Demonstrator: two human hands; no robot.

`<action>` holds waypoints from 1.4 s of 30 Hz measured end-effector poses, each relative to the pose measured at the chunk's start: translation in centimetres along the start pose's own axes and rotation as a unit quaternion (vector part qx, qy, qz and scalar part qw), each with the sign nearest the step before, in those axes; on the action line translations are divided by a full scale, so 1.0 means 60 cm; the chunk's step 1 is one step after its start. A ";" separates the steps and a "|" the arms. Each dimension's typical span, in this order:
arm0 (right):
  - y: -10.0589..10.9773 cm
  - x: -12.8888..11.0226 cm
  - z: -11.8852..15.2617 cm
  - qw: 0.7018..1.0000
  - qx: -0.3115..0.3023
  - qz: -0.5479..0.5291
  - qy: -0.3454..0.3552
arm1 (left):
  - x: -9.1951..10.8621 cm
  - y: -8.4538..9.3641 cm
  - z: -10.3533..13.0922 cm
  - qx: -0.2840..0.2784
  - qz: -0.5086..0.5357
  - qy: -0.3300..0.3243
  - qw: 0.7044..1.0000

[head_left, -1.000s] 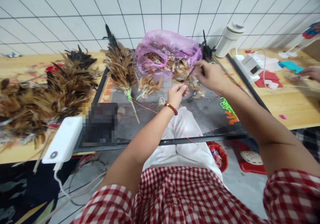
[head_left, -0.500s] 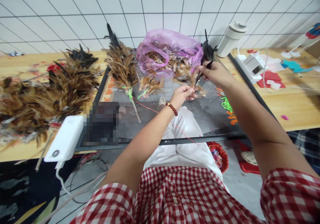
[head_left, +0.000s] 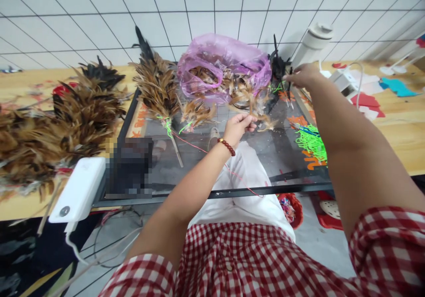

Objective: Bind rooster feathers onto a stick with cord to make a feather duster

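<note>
My left hand [head_left: 239,128], a beaded bracelet on its wrist, pinches small brown feathers [head_left: 257,106] in front of the pink plastic bag [head_left: 229,49] of feathers. Over at the right, my right hand [head_left: 303,76] has its fingers round a dark feather [head_left: 290,84], beside a clump of black feathers [head_left: 279,64]. A feather bundle on a stick [head_left: 157,86], tied with green string, lies left of the bag. Next to it is a short feather bunch [head_left: 196,113].
Large brown feather bundles [head_left: 83,120] and a white power bank [head_left: 78,190] are on the left. Green strings [head_left: 310,143], a white bottle [head_left: 314,44] and a power strip [head_left: 343,82] stand or lie at the right. A red basket [head_left: 292,208] is below.
My right hand has moved away from my left hand, to the right, toward the black feathers. My left hand keeps its pinch in nearly the same place. The green strings are more exposed.
</note>
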State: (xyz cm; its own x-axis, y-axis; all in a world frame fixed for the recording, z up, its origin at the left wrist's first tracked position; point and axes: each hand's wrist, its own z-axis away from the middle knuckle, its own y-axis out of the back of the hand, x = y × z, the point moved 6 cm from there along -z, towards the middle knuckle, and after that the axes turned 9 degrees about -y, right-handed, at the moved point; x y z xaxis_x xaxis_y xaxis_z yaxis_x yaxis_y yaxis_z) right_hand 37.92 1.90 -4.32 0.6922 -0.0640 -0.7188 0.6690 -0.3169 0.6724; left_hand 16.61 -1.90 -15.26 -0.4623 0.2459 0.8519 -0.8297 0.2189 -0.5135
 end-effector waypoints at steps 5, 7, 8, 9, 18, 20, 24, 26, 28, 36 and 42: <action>0.009 -0.015 0.008 0.996 0.002 -0.065 -0.056 | 0.008 0.007 0.001 0.056 0.023 -0.004 0.998; 0.023 -0.018 0.014 0.992 0.038 -0.085 -0.081 | 0.009 0.007 0.001 0.062 0.013 -0.003 0.998; 0.022 -0.019 0.023 0.991 0.045 -0.090 -0.092 | 0.009 0.006 0.002 0.062 0.008 -0.002 0.998; 0.014 -0.021 0.036 0.990 0.040 -0.095 -0.100 | 0.009 0.005 0.003 0.057 0.005 0.003 0.998; -0.157 -0.012 0.124 0.935 -0.127 -0.320 -0.085 | 0.010 -0.003 0.010 -0.043 -0.026 0.049 0.998; -0.156 -0.001 0.117 0.929 -0.100 -0.346 -0.081 | 0.010 -0.003 0.010 -0.058 -0.019 0.056 0.997; -0.144 0.000 0.117 0.936 -0.073 -0.336 -0.072 | 0.007 -0.005 0.010 -0.068 -0.014 0.057 0.996; -0.145 -0.006 0.122 0.947 -0.090 -0.301 -0.066 | 0.004 -0.007 0.010 -0.074 -0.033 0.052 0.995; -0.145 -0.009 0.123 0.958 -0.099 -0.263 -0.052 | 0.003 -0.005 0.010 -0.068 -0.052 0.037 0.996; -0.129 0.038 0.103 0.995 0.043 0.085 0.023 | 0.039 0.043 -0.012 0.161 0.031 -0.109 0.980; -0.198 0.004 0.102 0.977 -0.022 0.206 0.045 | 0.040 0.054 -0.016 0.218 0.040 -0.109 0.969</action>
State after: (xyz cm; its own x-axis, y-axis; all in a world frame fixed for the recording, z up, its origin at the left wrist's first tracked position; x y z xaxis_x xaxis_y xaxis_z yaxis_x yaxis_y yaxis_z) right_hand 28.48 -0.16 -13.57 0.9253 -0.0936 -0.3675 0.3371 -0.2408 0.9101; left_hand 13.09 0.29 -14.96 -0.5460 0.0296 0.8372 -0.8199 -0.2243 -0.5268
